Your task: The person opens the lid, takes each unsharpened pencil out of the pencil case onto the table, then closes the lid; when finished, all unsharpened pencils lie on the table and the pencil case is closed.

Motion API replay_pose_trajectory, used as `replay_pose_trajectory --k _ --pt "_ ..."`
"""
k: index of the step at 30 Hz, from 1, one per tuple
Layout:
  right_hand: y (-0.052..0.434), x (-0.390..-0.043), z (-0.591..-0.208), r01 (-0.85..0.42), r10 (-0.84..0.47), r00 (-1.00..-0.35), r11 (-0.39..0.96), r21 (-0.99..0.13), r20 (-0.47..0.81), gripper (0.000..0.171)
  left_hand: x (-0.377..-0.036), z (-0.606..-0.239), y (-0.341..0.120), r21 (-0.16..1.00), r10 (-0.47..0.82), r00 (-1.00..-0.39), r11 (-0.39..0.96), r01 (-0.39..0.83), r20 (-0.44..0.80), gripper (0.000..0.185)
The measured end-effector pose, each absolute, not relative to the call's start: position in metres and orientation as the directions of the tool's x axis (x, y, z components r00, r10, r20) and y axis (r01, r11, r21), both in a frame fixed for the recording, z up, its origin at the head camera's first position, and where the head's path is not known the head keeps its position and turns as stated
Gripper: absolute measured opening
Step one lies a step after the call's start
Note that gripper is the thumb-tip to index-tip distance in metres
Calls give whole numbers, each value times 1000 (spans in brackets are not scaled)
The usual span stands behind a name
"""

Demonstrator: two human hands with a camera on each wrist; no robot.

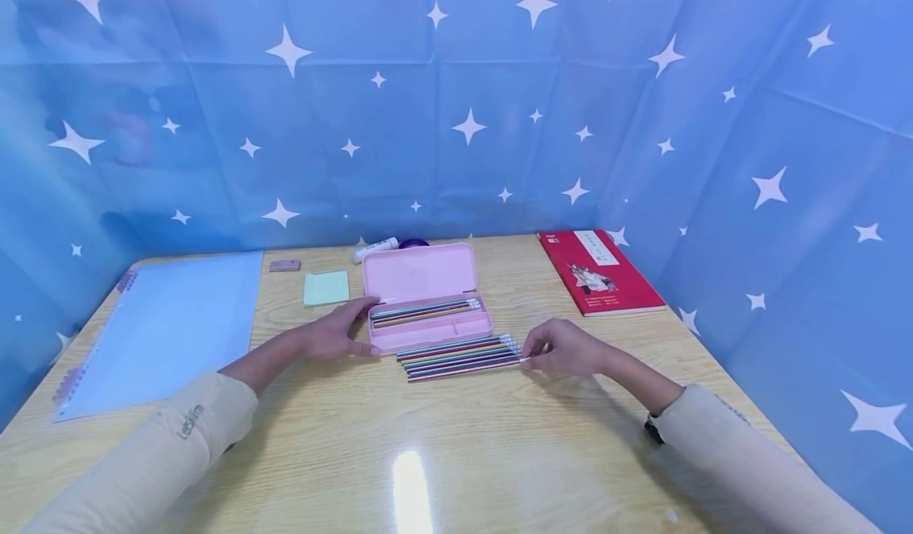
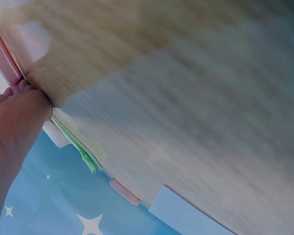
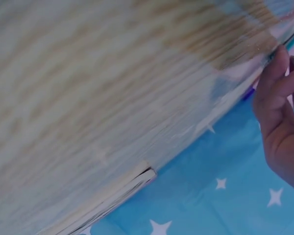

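A pink pencil case (image 1: pixel 431 329) lies with its lid raised, and several striped-looking pencils (image 1: pixel 421 313) rest inside its rear part. My left hand (image 1: pixel 338 331) holds the case's left end, thumb at the front corner and fingers at the back; the left wrist view shows this hand (image 2: pixel 14 117) from behind, at the edge of the case. In front of the case, several pencils (image 1: pixel 456 353) lie side by side on the table. My right hand (image 1: pixel 571 349) pinches the eraser end of the nearest pencil (image 1: pixel 464 371). In the right wrist view, this hand (image 3: pixel 284 103) partly hides the pencil.
A red book (image 1: pixel 602 272) lies at the back right of the wooden table (image 1: pixel 321 455). Left of the case are a green sticky-note pad (image 1: pixel 326 288), a pink eraser (image 1: pixel 284 265) and a large pale sheet (image 1: pixel 171 320). A white tube (image 1: pixel 374 249) and a purple object (image 1: pixel 413 243) stand behind the lid.
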State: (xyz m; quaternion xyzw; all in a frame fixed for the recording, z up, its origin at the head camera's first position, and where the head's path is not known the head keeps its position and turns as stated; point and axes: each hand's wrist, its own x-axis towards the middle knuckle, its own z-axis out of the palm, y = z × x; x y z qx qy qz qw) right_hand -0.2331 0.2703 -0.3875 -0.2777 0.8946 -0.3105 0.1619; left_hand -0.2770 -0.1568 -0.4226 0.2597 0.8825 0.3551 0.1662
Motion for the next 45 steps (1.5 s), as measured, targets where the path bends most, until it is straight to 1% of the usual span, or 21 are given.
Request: replay_pose_trajectory --k 4,13,31,39,45 --pt "269 -235 -388 -378 -563 -814 702 -604 -145 7 -277 -423 -158 713 576 -810 614 338 -112 106" --pt "263 -239 -386 -339 -508 -845 750 -568 -166 7 -276 -422 -158 715 575 -811 612 338 -109 106" --pt "256 -240 -387 -255 -428 -878 795 -550 -212 12 -277 -422 -158 714 578 -808 612 341 -110 106" --pt "254 -242 -388 -194 -380 -893 808 -556 -240 29 -277 -421 -157 711 573 -812 617 338 -112 107" --pt "253 -245 -388 -175 -369 -891 817 -549 -266 27 -277 -420 -157 717 577 -808 612 334 -116 106"
